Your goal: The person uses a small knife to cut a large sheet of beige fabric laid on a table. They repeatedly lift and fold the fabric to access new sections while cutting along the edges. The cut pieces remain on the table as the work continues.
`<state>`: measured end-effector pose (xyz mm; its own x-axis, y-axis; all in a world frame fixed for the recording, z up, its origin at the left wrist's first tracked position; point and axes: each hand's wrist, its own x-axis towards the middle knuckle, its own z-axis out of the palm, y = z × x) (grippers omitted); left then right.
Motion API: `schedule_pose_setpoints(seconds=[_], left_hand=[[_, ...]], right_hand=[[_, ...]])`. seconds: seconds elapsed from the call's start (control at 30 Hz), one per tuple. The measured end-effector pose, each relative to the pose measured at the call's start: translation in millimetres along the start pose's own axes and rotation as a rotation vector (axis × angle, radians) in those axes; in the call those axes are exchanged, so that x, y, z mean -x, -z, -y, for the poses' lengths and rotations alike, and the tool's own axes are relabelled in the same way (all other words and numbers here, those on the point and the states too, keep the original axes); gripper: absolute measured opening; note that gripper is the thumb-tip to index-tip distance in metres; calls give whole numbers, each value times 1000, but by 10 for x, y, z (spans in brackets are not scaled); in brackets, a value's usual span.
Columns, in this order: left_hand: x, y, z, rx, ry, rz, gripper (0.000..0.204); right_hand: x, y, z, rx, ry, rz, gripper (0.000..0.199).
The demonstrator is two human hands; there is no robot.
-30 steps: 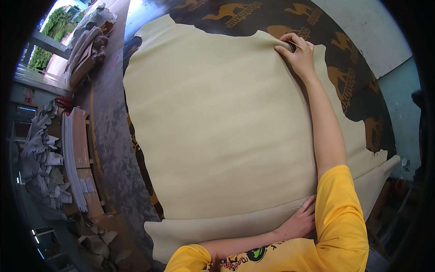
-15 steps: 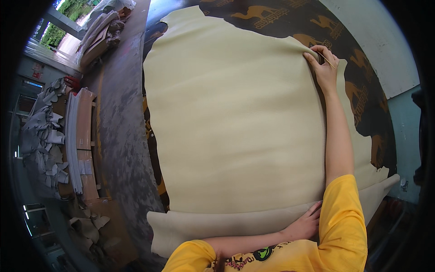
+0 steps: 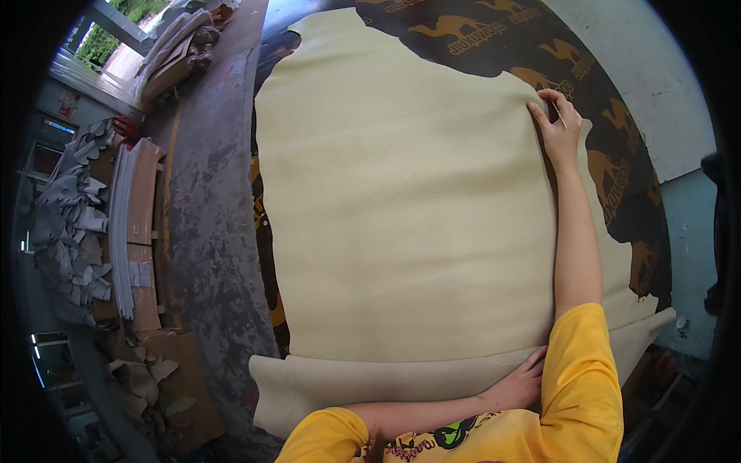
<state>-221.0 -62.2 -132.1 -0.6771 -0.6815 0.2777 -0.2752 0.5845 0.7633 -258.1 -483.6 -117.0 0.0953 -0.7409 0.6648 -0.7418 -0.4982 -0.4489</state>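
A large pale cream leather hide (image 3: 417, 216) lies spread over the table, its near edge hanging in a greyish flap (image 3: 370, 386) toward me. My right hand (image 3: 557, 123) reaches far along the right side and closes thumb and fingers at the edge of a long lengthwise fold. A thin tan stick-like thing (image 3: 561, 116) shows between its fingers; its kind is unclear. Close to my body, my left hand (image 3: 521, 384) rests with fingers stretched flat on the flap, partly beside the right sleeve.
Dark sheeting with orange camel prints (image 3: 610, 154) lies beneath the hide. A pale board (image 3: 648, 85) is at the far right. On the left are worn grey floor (image 3: 212, 201), a heap of grey leather scraps (image 3: 73, 224), long wrapped boards (image 3: 143, 239) and brown cardboard (image 3: 193, 378).
The view has shifted slightly, so the hide sits a little lower and to the right. My right hand remains at the fold, whose raised curl looks flatter. My left hand stays put.
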Motion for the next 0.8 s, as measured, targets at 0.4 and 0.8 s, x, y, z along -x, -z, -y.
schedule_pose_setpoints(seconds=[0.4, 0.8], left_hand=[[23, 183, -4, 150, 44, 224, 51], [-82, 212, -2, 373, 201, 346, 56]], right_hand=[[-20, -884, 751, -598, -279, 308, 46], [-3, -733, 820, -731, -510, 354, 42]])
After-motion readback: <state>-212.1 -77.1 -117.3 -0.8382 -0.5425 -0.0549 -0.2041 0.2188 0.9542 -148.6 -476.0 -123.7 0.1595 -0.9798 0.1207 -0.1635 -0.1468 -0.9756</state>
